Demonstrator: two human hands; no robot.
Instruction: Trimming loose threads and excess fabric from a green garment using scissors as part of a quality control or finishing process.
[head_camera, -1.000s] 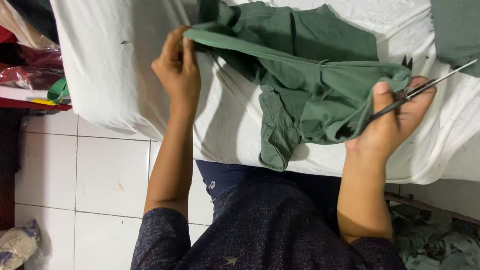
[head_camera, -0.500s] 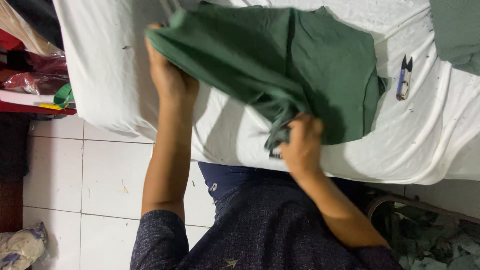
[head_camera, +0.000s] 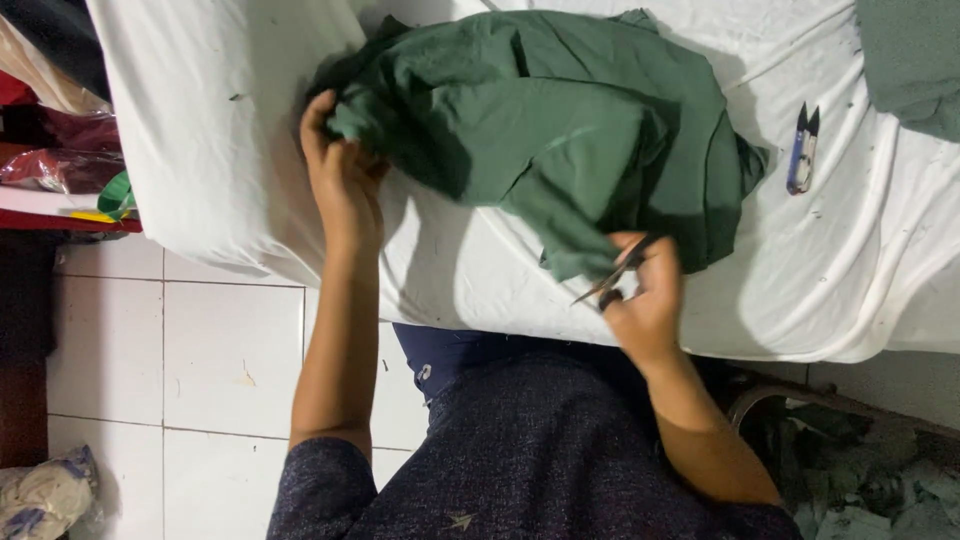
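Leftmost, a crumpled pale plastic bag (head_camera: 45, 495) is seen on the white tiled floor (head_camera: 200, 370), bottom corner. Above it, red and clear plastic packets (head_camera: 50, 165) are stacked at the frame edge, w/ a small green item (head_camera: 118, 192) beside them.

Next, the white cloth-covered work surface (head_camera: 220, 150) is spread across the upper frame; its front edge hangs down toward the person.

Left hand (head_camera: 343, 180): raised over the surface, fingers curled together and clamped on a bunched corner of the dark green cotton garment (head_camera: 560, 130). The fabric is gathered in the grip and lifted slightly at that end.

The garment is laid crumpled on the white surface, approx. centre of frame, w/ its lower edge drooping toward the front edge of the surface.

Right hand (head_camera: 645, 300): positioned at the garment's lower hem, fingers closed around a pair of thin metal thread snips (head_camera: 612, 280). The blade tips are pointed left and down, just beside the hem; whether the blades are touching the fabric cannot be told.

Further right, a second small blue-handled thread clipper (head_camera: 802, 150) is lying on the white surface, apart from the garment, tips pointing away from the person.

Top right corner: another piece of green fabric (head_camera: 915, 60) is partly in view.

Bottom right, a heap of green fabric scraps (head_camera: 860, 480) is seen on the floor.
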